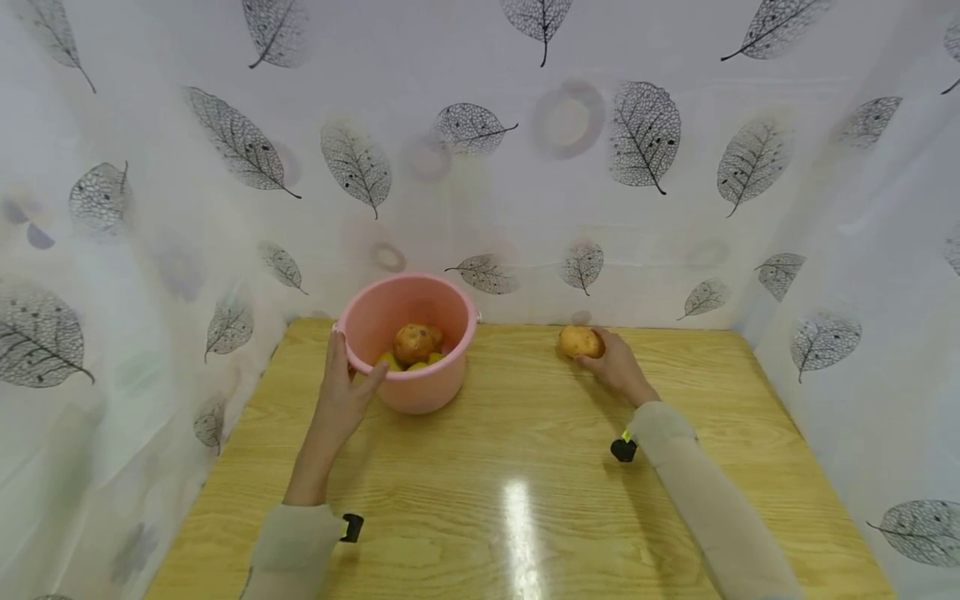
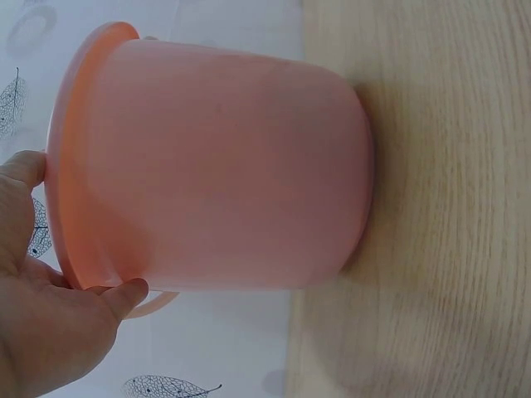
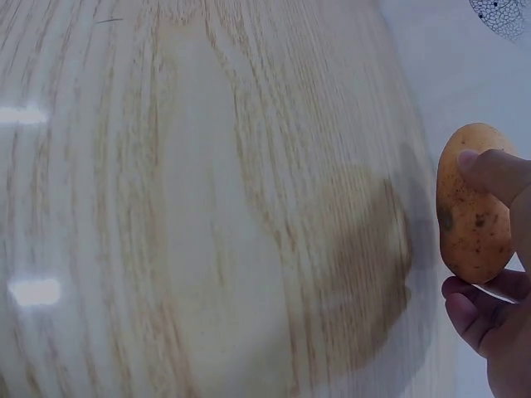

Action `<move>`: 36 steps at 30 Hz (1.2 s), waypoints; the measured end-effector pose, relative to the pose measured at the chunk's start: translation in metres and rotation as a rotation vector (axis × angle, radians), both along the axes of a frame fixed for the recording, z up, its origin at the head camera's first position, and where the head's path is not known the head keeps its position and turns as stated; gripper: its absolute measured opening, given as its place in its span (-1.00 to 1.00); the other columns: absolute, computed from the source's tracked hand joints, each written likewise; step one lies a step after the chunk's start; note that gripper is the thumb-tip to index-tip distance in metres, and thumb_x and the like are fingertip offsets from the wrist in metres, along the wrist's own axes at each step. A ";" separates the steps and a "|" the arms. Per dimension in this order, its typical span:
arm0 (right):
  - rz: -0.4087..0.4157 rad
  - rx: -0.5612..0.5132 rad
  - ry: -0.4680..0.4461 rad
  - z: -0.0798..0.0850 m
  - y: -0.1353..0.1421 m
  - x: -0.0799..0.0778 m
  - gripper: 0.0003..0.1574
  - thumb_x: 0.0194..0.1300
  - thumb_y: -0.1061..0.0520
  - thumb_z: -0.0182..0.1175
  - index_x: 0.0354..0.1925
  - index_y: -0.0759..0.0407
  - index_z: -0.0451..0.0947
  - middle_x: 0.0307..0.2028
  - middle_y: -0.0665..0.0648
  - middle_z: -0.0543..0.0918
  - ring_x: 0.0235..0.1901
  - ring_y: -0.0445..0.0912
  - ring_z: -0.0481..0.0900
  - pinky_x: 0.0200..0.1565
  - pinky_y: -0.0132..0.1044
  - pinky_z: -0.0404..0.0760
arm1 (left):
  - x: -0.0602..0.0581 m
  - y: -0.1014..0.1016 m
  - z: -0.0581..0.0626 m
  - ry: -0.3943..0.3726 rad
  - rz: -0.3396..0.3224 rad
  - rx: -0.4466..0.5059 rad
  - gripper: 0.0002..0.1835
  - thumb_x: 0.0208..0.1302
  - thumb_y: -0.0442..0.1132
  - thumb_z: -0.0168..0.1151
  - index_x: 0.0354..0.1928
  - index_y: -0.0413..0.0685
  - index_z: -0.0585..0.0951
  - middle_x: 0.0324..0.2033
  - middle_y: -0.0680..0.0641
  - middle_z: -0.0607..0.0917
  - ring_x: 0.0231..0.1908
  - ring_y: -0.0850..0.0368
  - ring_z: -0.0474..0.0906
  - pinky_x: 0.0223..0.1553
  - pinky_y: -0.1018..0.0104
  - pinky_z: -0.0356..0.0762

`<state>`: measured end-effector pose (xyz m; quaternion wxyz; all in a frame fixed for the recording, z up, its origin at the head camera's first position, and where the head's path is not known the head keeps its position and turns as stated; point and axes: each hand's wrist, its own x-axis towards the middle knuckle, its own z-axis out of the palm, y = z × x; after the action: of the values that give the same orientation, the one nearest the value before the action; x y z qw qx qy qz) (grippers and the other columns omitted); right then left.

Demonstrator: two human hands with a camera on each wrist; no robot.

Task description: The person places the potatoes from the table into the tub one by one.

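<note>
A pink bucket (image 1: 427, 392) stands upright on the wooden table toward the back left. My left hand (image 1: 341, 404) grips its rim at the near left, with fingertips (image 2: 124, 296) showing against the rim in the left wrist view. Inside the bucket sit a brown potato (image 1: 414, 342) and some yellow things, mostly hidden by the bucket wall. At the back right, my right hand (image 1: 618, 367) holds another potato (image 1: 579, 342) between thumb and fingers. The right wrist view shows this potato (image 3: 473, 207) with dark spots on its skin, its shadow cast on the table.
A pale curtain (image 1: 510, 208) printed with dark leaves hangs along the table's back edge and both sides. The wood-grain table (image 1: 525, 450) spreads between my arms, with a bright light reflection near the front. A handle (image 2: 153, 304) hangs beside the bucket.
</note>
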<state>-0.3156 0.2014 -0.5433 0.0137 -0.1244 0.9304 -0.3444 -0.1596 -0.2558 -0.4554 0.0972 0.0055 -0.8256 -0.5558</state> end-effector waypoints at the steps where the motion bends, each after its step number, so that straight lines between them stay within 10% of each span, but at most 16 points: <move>1: -0.002 0.002 -0.001 0.001 0.000 0.001 -0.03 0.37 0.02 0.38 0.50 0.45 0.20 0.33 0.53 0.41 0.27 0.39 0.40 0.30 0.29 0.42 | 0.000 0.000 0.000 0.001 0.000 0.007 0.11 0.48 -0.13 0.29 0.63 -0.17 -0.37 0.62 -0.20 -0.36 0.58 -0.18 -0.16 0.55 -0.02 0.02; 36: -0.048 -0.051 0.097 0.087 -0.022 0.023 -0.10 0.35 -0.07 0.33 0.44 0.38 0.33 0.12 0.47 0.53 -0.03 0.27 0.54 -0.08 0.16 0.68 | -0.004 -0.002 0.000 -0.023 -0.002 -0.014 0.11 0.48 -0.15 0.29 0.63 -0.19 -0.38 0.61 -0.22 -0.40 0.59 -0.15 -0.23 0.56 -0.04 0.00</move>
<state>-0.2926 0.1789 -0.4567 -0.0429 -0.1188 0.9238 -0.3616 -0.1634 -0.2573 -0.4557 0.0872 0.0103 -0.8305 -0.5500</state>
